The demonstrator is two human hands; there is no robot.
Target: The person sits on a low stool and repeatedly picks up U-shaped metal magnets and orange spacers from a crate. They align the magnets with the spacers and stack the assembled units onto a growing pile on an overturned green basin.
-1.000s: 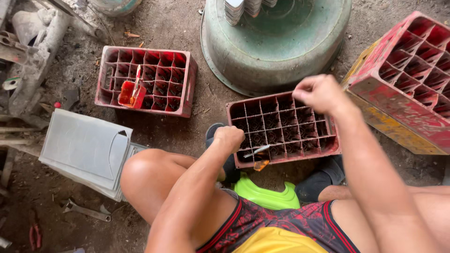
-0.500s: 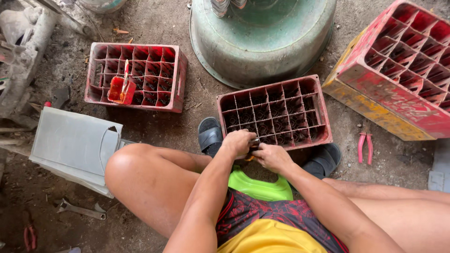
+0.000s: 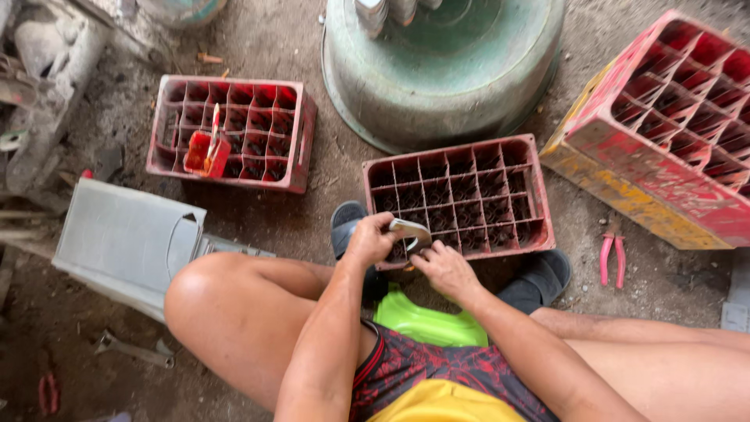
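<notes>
currently seated low on a green stool (image 3: pixel 426 320), the person works at the near rim of a dark red bottle crate (image 3: pixel 461 195) set on the dirt floor between the feet. left hand (image 3: pixel 371 238) is curled around a grey curved piece (image 3: pixel 412 230), likely a strip of metal or plastic, held against the crate's near edge. right hand (image 3: pixel 445 270) sits just below it, fingers bent in toward the same spot; whether it pinches anything cannot be told, as the fingertips are hidden.

progress, as a judgement: the work on this crate looks mid-way at most. its cells are all empty, and the grey piece is in hand rather than fixed. nothing shows a finished joint or repair on the rim.

around: a second red crate (image 3: pixel 230 133) lies further off to the left with a small red container (image 3: pixel 205 152) in one cell. a third, brighter red crate (image 3: pixel 672 117) is tilted at the right. pink-handled pliers (image 3: pixel 613 258) lie untouched on the floor near the right foot. a large green upturned basin (image 3: pixel 445 62) stands beyond the crate, and a grey flat box (image 3: pixel 125 238) lies by the left knee.
</notes>
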